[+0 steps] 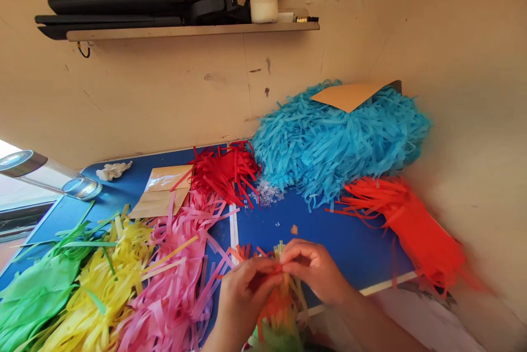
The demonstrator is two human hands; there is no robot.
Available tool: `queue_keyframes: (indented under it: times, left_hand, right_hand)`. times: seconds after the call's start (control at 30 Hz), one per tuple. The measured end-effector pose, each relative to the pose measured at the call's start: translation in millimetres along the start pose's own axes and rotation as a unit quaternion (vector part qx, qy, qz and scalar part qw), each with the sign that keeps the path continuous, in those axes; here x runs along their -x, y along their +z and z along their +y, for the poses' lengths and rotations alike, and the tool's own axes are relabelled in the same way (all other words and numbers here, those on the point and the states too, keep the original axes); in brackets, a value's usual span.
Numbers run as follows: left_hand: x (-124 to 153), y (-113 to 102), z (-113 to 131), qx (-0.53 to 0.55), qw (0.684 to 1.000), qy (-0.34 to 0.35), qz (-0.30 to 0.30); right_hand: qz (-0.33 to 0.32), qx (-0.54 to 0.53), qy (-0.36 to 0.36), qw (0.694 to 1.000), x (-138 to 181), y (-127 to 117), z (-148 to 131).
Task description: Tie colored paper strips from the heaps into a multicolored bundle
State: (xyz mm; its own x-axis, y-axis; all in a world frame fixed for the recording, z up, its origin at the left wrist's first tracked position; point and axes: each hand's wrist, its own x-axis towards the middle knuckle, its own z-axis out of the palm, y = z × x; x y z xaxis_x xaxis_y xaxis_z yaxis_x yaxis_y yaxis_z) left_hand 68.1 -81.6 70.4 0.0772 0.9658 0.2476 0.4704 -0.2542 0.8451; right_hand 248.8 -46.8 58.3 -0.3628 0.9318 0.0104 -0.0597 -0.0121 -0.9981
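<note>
At the front edge of the blue table [349,242], my left hand [245,294] and my right hand [315,267] meet with fingertips pinched together. Between them is a tissue paper tassel [272,311], its orange and pale yellow strips hanging below the fingers and some green at the bottom. Short orange and yellowish ends stick up behind the fingertips. The exact spot gripped is mostly covered by my fingers. Left of my hands lie loose bunches of pink tissue strips [173,280], yellow tissue strips [107,286] and green tissue paper [41,291].
A big heap of blue tissue strips [337,143] stands against the wall, an orange card on top. Red strips [224,171] and a brown envelope [164,193] lie left of it, orange-red strips [424,225] right. A glass bottle [53,176] is far left. A loaded shelf [197,32] hangs above.
</note>
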Motion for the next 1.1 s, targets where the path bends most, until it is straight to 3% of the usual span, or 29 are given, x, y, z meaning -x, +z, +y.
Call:
queue_keyframes:
  times: [0.2,0.4,0.47,0.8,0.9,1.0,1.1]
  left_hand:
    - [0,-4,16,-0.031,0.998,0.061,0.002]
    - [11,0,26,-0.080,0.975,0.197,0.071]
    - [14,2,28,-0.092,0.970,0.209,0.079]
    - [17,25,40,-0.120,0.974,0.175,0.085]
    - [19,29,39,-0.118,0.976,0.168,0.068]
    - [22,22,32,-0.083,0.987,0.127,0.053]
    - [21,15,22,0.006,1.000,0.007,0.012]
  right_hand:
    - [0.034,0.091,-0.087,0.991,18,-2,-5]
    - [0.067,0.111,-0.130,0.983,37,4,-11]
    - [0.072,0.116,-0.131,0.982,41,6,-13]
    - [0.091,0.203,-0.187,0.957,55,9,-16]
    - [0.113,0.222,-0.193,0.949,61,0,-17]
    - [0.123,0.243,-0.131,0.953,79,-30,-8]
    - [-0.006,0.304,0.008,0.953,113,-68,20]
